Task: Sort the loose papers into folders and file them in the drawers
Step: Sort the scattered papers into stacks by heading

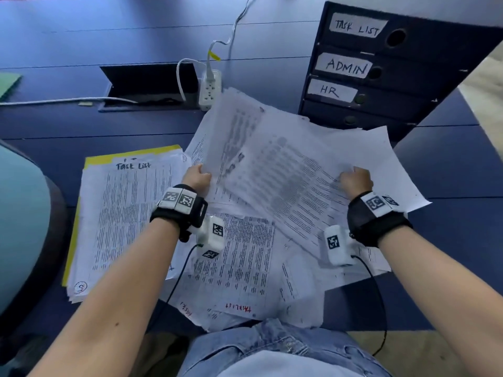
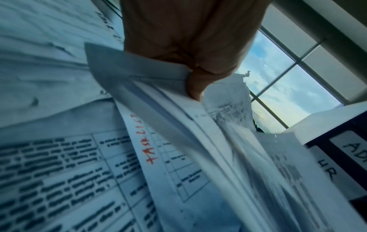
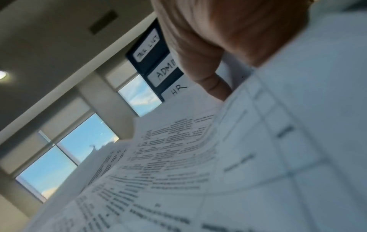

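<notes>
A loose heap of printed papers (image 1: 272,170) covers the middle of the blue desk. My left hand (image 1: 197,176) grips the left edge of a lifted bundle (image 2: 158,100), fingers curled round it. On the bundle's right side my right hand (image 1: 355,179) grips several sheets (image 3: 278,125). More papers (image 1: 245,257) marked "TASK LIST" in red lie flat beneath my wrists. At the left a yellow folder (image 1: 100,160) lies open under a stack headed "Task List" (image 1: 128,213). The dark drawer unit (image 1: 386,69) stands at the back right, labelled TASK LIST, ADMIN and HR, drawers closed.
A white power strip (image 1: 209,89) with cables sits beside an open desk cable hatch (image 1: 149,85) behind the papers. A green folder (image 1: 8,84) lies at the far left edge. A teal chair back (image 1: 21,213) stands at the left. The desk's front edge meets my lap.
</notes>
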Action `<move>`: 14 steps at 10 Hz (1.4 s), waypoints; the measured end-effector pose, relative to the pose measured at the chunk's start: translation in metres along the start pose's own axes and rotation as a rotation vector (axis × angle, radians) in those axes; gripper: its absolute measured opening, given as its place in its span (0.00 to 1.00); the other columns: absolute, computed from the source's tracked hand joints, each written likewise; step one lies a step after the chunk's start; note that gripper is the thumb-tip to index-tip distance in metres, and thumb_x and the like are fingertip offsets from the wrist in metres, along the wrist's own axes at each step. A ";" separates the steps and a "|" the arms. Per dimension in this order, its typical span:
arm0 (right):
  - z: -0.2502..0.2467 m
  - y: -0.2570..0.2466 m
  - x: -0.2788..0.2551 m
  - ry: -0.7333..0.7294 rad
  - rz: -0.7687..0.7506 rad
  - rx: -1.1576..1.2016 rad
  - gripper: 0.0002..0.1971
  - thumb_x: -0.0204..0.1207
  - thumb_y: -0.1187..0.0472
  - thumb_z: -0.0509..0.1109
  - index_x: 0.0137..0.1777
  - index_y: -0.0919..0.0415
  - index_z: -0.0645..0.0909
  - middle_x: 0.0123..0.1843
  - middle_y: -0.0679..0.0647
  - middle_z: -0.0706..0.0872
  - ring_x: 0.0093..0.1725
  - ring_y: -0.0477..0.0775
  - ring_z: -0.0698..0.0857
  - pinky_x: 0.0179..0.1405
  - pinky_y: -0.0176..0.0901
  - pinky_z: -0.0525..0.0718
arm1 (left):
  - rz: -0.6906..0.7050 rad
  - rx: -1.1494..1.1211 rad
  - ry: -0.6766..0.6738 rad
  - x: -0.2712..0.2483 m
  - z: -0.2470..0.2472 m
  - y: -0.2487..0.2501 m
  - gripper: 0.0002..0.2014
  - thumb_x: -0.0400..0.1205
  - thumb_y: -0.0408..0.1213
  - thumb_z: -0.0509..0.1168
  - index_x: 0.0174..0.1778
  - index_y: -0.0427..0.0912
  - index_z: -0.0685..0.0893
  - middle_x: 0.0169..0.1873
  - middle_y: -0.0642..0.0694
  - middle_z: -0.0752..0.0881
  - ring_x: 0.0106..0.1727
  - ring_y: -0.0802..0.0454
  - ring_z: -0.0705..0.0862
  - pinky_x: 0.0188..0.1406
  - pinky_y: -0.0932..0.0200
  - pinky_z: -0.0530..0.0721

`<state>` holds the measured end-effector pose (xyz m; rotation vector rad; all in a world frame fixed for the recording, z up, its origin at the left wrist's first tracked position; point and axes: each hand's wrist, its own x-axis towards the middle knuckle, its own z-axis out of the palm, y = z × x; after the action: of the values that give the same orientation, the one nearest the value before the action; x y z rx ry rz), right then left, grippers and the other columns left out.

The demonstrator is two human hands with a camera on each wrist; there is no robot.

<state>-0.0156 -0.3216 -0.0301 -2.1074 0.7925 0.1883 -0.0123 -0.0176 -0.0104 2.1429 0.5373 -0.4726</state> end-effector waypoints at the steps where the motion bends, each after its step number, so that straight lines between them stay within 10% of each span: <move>1: 0.004 0.012 0.010 -0.005 0.126 0.143 0.08 0.78 0.69 0.58 0.52 0.64 0.78 0.47 0.57 0.73 0.48 0.54 0.71 0.44 0.40 0.67 | -0.055 -0.064 0.027 0.005 0.000 -0.007 0.17 0.79 0.26 0.55 0.64 0.27 0.77 0.57 0.30 0.82 0.62 0.33 0.80 0.61 0.47 0.78; 3: 0.005 0.018 0.010 -0.005 0.344 0.463 0.19 0.76 0.74 0.57 0.67 0.68 0.74 0.32 0.54 0.76 0.40 0.55 0.78 0.41 0.41 0.72 | -0.145 -0.042 0.085 0.009 0.009 -0.014 0.18 0.85 0.29 0.53 0.70 0.28 0.72 0.68 0.34 0.76 0.69 0.39 0.75 0.64 0.55 0.72; 4: 0.001 0.015 0.009 0.010 0.398 0.488 0.09 0.75 0.74 0.58 0.46 0.64 0.78 0.33 0.56 0.76 0.30 0.54 0.74 0.27 0.38 0.71 | -0.156 -0.108 0.135 0.013 0.013 -0.019 0.18 0.85 0.27 0.54 0.70 0.27 0.73 0.68 0.32 0.76 0.69 0.39 0.75 0.63 0.56 0.72; 6: 0.005 0.020 0.009 0.122 0.327 0.487 0.20 0.78 0.70 0.54 0.70 0.67 0.74 0.32 0.54 0.74 0.27 0.52 0.73 0.24 0.38 0.70 | -0.216 -0.268 0.243 0.013 0.001 -0.022 0.19 0.85 0.29 0.53 0.72 0.25 0.70 0.70 0.30 0.75 0.70 0.38 0.75 0.42 0.61 0.69; 8: 0.004 0.029 0.002 0.114 0.325 0.420 0.27 0.77 0.68 0.55 0.78 0.68 0.62 0.68 0.65 0.77 0.66 0.64 0.78 0.59 0.44 0.74 | -0.237 -0.656 0.271 0.035 -0.016 -0.025 0.11 0.82 0.32 0.55 0.53 0.38 0.81 0.32 0.41 0.75 0.27 0.53 0.75 0.30 0.62 0.75; 9: 0.012 0.029 0.000 0.070 0.264 0.408 0.23 0.69 0.67 0.56 0.65 0.68 0.77 0.56 0.60 0.81 0.56 0.60 0.80 0.53 0.46 0.74 | -0.176 -0.606 0.265 0.024 -0.011 -0.007 0.09 0.81 0.30 0.54 0.38 0.44 0.75 0.33 0.44 0.77 0.32 0.50 0.77 0.30 0.61 0.76; 10: 0.022 0.021 -0.009 -0.022 0.225 0.411 0.15 0.70 0.70 0.57 0.54 0.63 0.79 0.50 0.55 0.78 0.50 0.54 0.76 0.49 0.42 0.76 | -0.075 -0.545 0.124 0.017 0.015 -0.001 0.10 0.78 0.28 0.58 0.52 0.33 0.82 0.48 0.37 0.85 0.49 0.43 0.85 0.52 0.50 0.86; 11: 0.026 0.016 -0.018 -0.147 0.189 0.355 0.17 0.79 0.75 0.57 0.67 0.70 0.75 0.56 0.59 0.77 0.57 0.55 0.76 0.44 0.34 0.72 | -0.066 -0.312 0.063 0.004 0.035 0.007 0.18 0.78 0.29 0.62 0.64 0.30 0.78 0.56 0.44 0.81 0.60 0.46 0.80 0.60 0.58 0.78; 13: 0.026 0.012 -0.016 -0.266 0.253 0.571 0.19 0.83 0.52 0.53 0.59 0.63 0.79 0.59 0.61 0.83 0.60 0.63 0.82 0.60 0.49 0.79 | -0.060 -0.070 -0.008 -0.003 0.058 0.013 0.17 0.83 0.30 0.58 0.66 0.29 0.77 0.62 0.32 0.81 0.63 0.36 0.80 0.66 0.42 0.79; 14: 0.011 0.012 -0.011 -0.326 0.262 0.654 0.26 0.82 0.39 0.51 0.61 0.60 0.78 0.55 0.59 0.85 0.54 0.58 0.84 0.52 0.50 0.81 | -0.037 -0.029 -0.062 -0.007 0.059 0.016 0.16 0.84 0.31 0.57 0.66 0.29 0.76 0.61 0.33 0.81 0.64 0.37 0.79 0.66 0.47 0.78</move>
<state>-0.0298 -0.3129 -0.0402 -1.3165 0.7947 0.3498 -0.0180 -0.0752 -0.0297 2.0862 0.5466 -0.5473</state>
